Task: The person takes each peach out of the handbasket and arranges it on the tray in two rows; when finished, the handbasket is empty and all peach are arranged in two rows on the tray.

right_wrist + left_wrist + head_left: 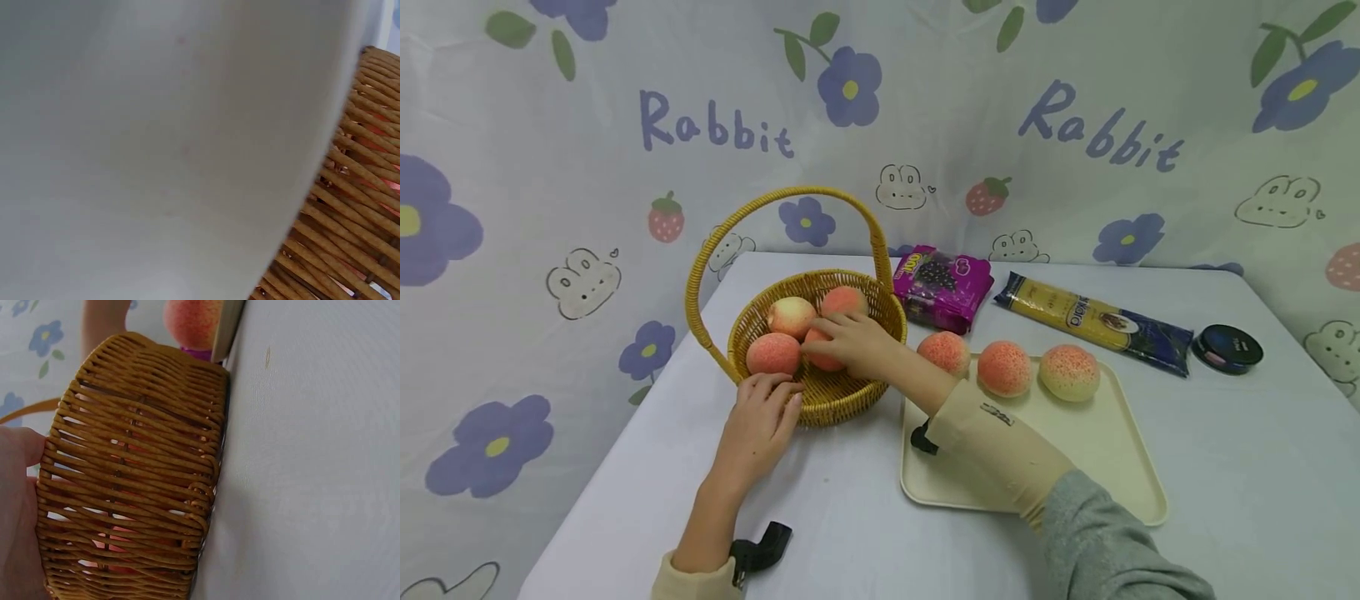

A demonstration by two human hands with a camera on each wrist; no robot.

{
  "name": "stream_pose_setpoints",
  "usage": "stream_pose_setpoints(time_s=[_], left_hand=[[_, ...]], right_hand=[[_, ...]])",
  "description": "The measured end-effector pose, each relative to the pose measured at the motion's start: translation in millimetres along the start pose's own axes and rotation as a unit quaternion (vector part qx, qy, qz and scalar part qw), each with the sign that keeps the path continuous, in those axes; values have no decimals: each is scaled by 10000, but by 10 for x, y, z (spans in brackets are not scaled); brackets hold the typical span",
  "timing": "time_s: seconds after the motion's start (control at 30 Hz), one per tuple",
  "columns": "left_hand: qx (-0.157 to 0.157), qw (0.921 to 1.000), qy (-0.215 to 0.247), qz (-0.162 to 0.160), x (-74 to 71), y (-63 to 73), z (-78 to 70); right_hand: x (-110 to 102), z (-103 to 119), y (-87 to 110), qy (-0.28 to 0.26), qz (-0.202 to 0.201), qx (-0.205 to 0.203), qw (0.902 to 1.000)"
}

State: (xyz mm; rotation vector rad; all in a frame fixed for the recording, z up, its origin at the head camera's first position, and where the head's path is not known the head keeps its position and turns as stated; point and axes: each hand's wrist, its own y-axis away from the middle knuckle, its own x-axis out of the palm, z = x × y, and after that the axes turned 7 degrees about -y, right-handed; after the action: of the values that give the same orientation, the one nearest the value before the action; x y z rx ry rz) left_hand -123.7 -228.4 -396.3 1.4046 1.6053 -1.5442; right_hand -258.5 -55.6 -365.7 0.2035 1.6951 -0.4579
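The yellow-brown wicker basket [827, 412] holds several peaches, one of them a pale peach [792, 317] at the back left. My right hand [857, 342] reaches over the basket's right side, its fingers curled round a peach [822, 354] inside. That hand partly covers the peach. At the basket's near left rim, my left hand [762, 421] grips the edge, fingers over the top. From the left wrist view, the thumb [31, 447] lies against the rim of the woven wall [137, 469]. The right wrist view shows mostly the tray's pale surface [175, 137] close up.
Three peaches, the rightmost a yellow-pink peach [1070, 373], sit along the far edge of a cream tray [1075, 467]. Behind lie a purple bag [942, 287] with grapes printed on it, a blue-and-yellow packet [1097, 321] and a round dark tin [1227, 348]. The basket's handle [790, 193] arches upright.
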Motion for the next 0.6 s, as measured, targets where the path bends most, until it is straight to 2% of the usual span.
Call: stream_pose_setpoints(time_s=[0.33, 0.6], left_hand=[[-11, 10000, -20, -3, 5, -10, -2], [-3, 10000, -2, 25, 8, -18, 2]], right_hand=[[25, -3, -40, 290, 206, 107, 9993], [38, -48, -74, 187, 427, 178, 9988]])
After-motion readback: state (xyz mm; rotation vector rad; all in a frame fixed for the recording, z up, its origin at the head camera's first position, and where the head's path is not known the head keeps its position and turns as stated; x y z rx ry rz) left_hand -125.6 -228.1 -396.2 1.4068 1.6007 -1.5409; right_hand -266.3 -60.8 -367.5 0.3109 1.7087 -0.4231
